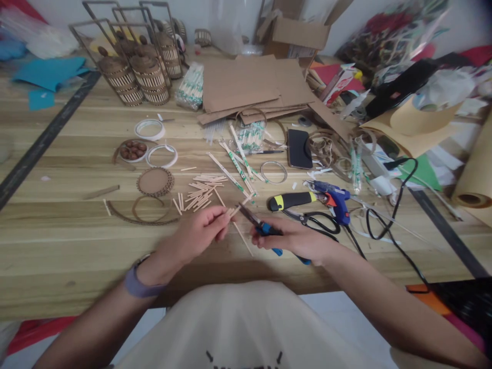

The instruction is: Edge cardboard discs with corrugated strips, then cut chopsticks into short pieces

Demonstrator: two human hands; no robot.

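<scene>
My left hand (pixel 200 228) is closed, pinching a thin wooden chopstick (pixel 246 200) that points up and to the right. My right hand (pixel 295 240) grips blue-handled pliers (pixel 268 229), their dark jaws meeting the chopstick just beyond my left fingertips. Whether the jaws are fully closed is too blurred to tell. Another long stick (pixel 243 239) lies slanted on the table below the jaws. Short cut stick pieces (pixel 202 192) form a loose pile beyond my left hand. Several chopsticks in green-printed paper sleeves (pixel 238 171) lie farther out.
A blue glue gun (pixel 336 200), black-handled scissors (pixel 321 221) and a yellow-black cutter (pixel 294 200) lie at right, with a trailing cord. A phone (pixel 300 148) and cardboard sheets (pixel 246 84) lie beyond. Tape rolls (pixel 149 129), a round cardboard piece (pixel 155 182) and lidded stick baskets (pixel 149 79) stand left.
</scene>
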